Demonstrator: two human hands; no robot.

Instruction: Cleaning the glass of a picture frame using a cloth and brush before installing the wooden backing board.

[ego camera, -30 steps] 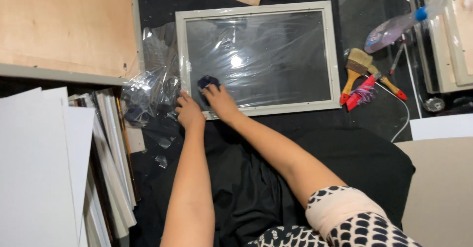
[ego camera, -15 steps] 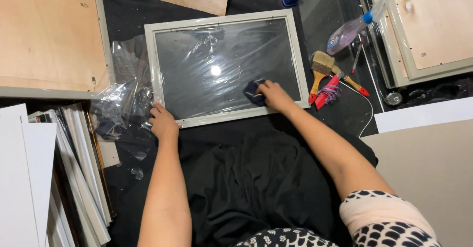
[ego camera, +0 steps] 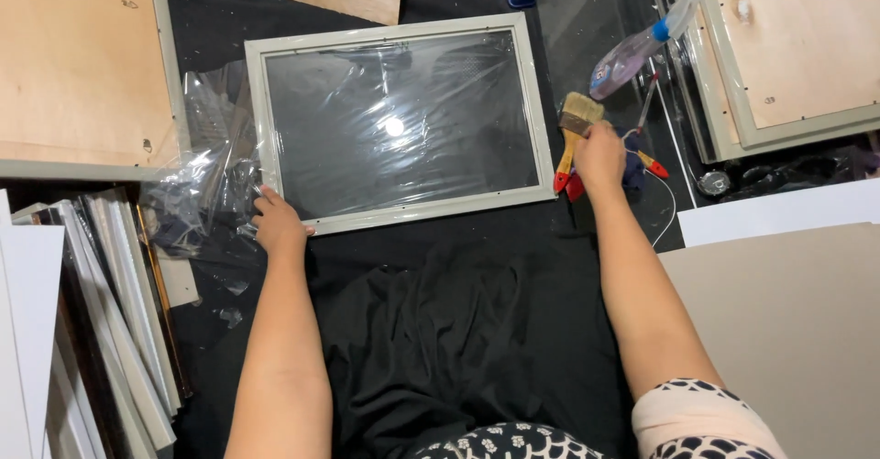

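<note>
Right now the left hand (ego camera: 275, 224) rests fingers-flat on the picture frame (ego camera: 401, 210) at its near left corner, while the right hand (ego camera: 599, 157) closes over the paintbrushes (ego camera: 574, 129) beside the frame's right edge. Frame lies flat on the dark floor cloth (ego camera: 440, 331), long axis left to right. Risk: its loose plastic wrap (ego camera: 206, 193) could snag and drag it askew.

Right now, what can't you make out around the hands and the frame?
- Head view: whether the right hand grips anything; its back hides the fingers.
- Left hand: fingertips hidden at the frame corner.
- Spray bottle: label too small.
- Stacked frames: cut off by the left edge.
</note>
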